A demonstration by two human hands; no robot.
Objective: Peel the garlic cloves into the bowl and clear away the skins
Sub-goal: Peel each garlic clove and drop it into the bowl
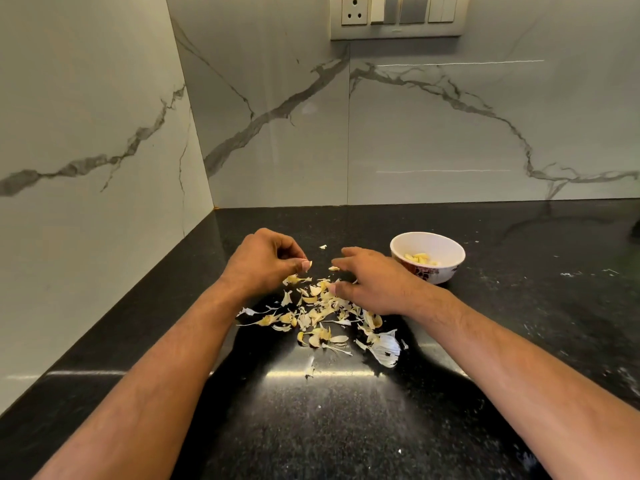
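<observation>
A heap of dry garlic skins (pixel 318 313) lies scattered on the black counter (pixel 346 427) in front of me. My left hand (pixel 263 261) hovers at the heap's far left edge, its thumb and fingers pinching a small piece of skin (pixel 309 265). My right hand (pixel 374 282) rests over the heap's right side with fingers spread and loosely bent toward the skins. A white bowl (pixel 450 251) with a floral outside stands to the right of my right hand, and several peeled garlic cloves (pixel 420 259) lie inside it. A larger white papery husk (pixel 388 348) sits at the heap's near right.
Marble-patterned walls close the counter at the left and back, meeting in a corner (pixel 213 206). A switch and socket panel (pixel 398 15) is mounted high on the back wall. A stray skin flake (pixel 322 247) lies beyond the hands, another (pixel 309 368) nearer me.
</observation>
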